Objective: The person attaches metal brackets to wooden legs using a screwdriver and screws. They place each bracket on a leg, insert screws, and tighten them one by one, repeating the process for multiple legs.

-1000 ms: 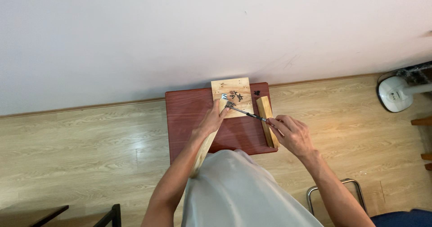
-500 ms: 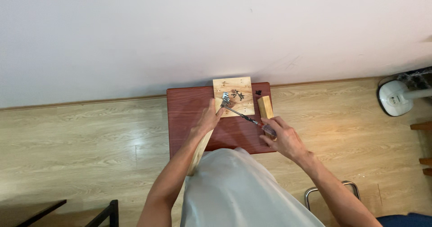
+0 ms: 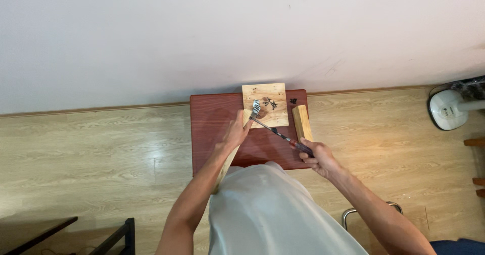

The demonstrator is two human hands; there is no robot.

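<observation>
My right hand [image 3: 316,156] grips the handle of a claw hammer [image 3: 275,131], whose metal head lies over the near left corner of a square pale wood board [image 3: 270,96]. My left hand [image 3: 235,133] presses on a long wooden strip [image 3: 226,163] that runs from the board toward my body. Several small dark nails [image 3: 271,103] lie on the board. All of this sits on a reddish-brown low table [image 3: 212,129].
A short wooden block [image 3: 302,122] lies on the table's right side, with small dark bits [image 3: 293,101] behind it. A white fan base [image 3: 447,108] stands on the wood floor at the right. Dark furniture [image 3: 116,237] is at bottom left, a metal chair frame [image 3: 353,214] at bottom right.
The hammer head has moved left, from over the board's middle to its near left corner. My right hand has dropped slightly toward me. My left hand stays on the strip.
</observation>
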